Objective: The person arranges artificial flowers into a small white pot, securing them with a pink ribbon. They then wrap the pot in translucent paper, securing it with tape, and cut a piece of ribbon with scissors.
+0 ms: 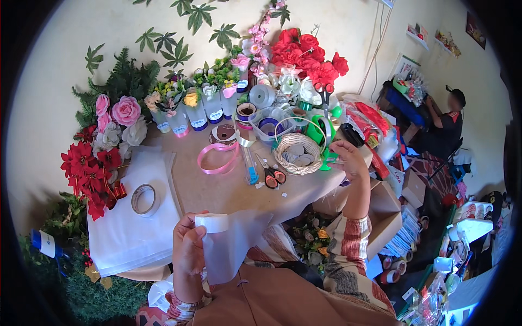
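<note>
My left hand [189, 244] grips a translucent sheet [226, 256] by its left side, over the table's front edge. A white band [212, 223] runs along the sheet's top, beside my thumb. At the table's right side, the fingertips of my right hand [350, 158] are at the green tape dispenser [327, 158]. Whether a strip of tape is between them is too small to tell. Just left of the dispenser, a white wicker basket [299, 154] with a tall handle contains several round grey pieces. Scissors with orange-and-black handles [274, 178] lie in front of it.
A tape roll [145, 199] rests on stacked translucent sheets [132, 232] at left. A blue cutter [251, 173] and pink ribbon [216, 170] lie mid-table. Frosted cylinders with artificial flowers [195, 116] line the back. A cardboard box [383, 220] stands at right; farther off sits a person [442, 122].
</note>
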`<state>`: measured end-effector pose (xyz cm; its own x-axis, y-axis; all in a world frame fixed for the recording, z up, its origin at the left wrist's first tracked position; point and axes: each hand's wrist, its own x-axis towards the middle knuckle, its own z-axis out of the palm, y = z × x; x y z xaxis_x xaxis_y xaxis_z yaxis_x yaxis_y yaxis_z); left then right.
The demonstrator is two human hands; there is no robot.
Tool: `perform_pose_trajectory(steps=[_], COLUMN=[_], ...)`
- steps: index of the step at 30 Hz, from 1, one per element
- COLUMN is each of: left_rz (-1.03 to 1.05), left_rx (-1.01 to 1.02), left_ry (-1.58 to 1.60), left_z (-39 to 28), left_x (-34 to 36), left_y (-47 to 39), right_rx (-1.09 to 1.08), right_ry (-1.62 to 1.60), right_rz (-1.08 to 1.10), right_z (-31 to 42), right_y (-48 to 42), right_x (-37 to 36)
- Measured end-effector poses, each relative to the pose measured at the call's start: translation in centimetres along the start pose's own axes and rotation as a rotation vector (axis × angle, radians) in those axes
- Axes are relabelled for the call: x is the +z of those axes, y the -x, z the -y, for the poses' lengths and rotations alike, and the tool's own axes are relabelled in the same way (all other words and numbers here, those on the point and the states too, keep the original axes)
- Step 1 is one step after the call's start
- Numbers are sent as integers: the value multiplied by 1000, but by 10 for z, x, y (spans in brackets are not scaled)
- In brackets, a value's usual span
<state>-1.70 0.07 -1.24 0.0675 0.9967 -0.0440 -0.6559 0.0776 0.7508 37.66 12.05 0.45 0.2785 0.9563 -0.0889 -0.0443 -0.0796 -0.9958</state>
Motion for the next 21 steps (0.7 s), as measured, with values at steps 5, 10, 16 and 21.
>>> perform_pose_trajectory(steps=[5, 10, 16, 21], left_rz=[27, 19, 21, 32], left_rx=[-10, 7, 23, 1], left_ry=[6, -3, -27, 0], left_z=[0, 0, -3, -2], left_x=[0, 0, 2, 4], left_y=[-1, 0, 1, 1], right_rx=[2, -52, -156, -577], right_ry=[-94, -81, 55, 534], right_rz=[30, -37, -153, -428], right_z=[-1, -1, -38, -46], right_y=[1, 13, 11, 17], right_x=[-9, 3, -3, 10])
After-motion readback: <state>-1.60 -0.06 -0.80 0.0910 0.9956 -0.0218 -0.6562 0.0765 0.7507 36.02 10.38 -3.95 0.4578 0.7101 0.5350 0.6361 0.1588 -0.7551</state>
